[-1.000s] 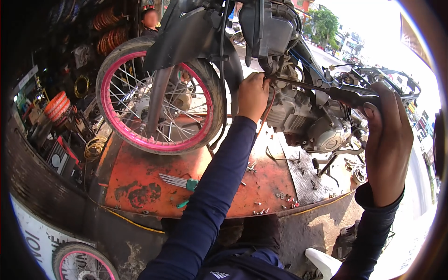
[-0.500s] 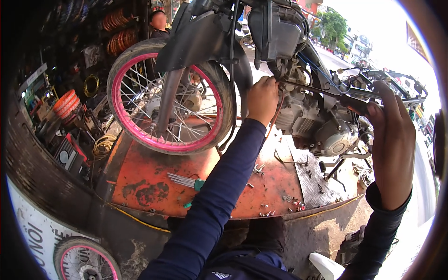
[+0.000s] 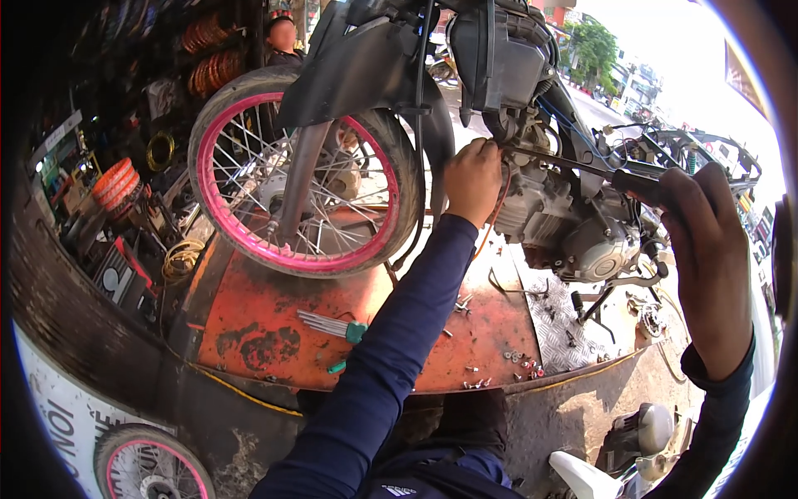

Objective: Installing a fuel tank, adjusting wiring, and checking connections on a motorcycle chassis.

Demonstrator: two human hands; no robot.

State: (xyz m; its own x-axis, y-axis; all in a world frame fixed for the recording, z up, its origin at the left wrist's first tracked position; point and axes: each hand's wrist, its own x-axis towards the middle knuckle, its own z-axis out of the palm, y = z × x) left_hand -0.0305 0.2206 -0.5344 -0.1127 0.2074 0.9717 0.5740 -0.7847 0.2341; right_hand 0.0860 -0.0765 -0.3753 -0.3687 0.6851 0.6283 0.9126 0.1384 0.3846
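A motorcycle stands before me with its engine (image 3: 573, 220) uncovered. My right hand (image 3: 706, 241) is closed round the dark handle of a long screwdriver (image 3: 636, 187). The thin shaft runs leftward across the upper engine. Where it ends, my left hand (image 3: 474, 183) is closed, its fingertips pinched against the front of the engine. Whatever those fingers hold is hidden behind them. An orange-red hose (image 3: 496, 214) hangs just beside the left hand. To its left is the front wheel (image 3: 307, 179), with a pink rim and black tyre, under a black mudguard (image 3: 357, 75).
The motorcycle rests on an orange metal platform (image 3: 258, 291). A hex key set (image 3: 332, 324) with a green holder and several loose bolts (image 3: 524, 362) lie on it. A second pink-rimmed wheel (image 3: 154, 466) is at the lower left. A person (image 3: 283, 41) is in the back.
My right hand has shifted slightly right and downward, its fingers now curled further over the screwdriver handle. The left hand stays at nearly the same place on the engine.
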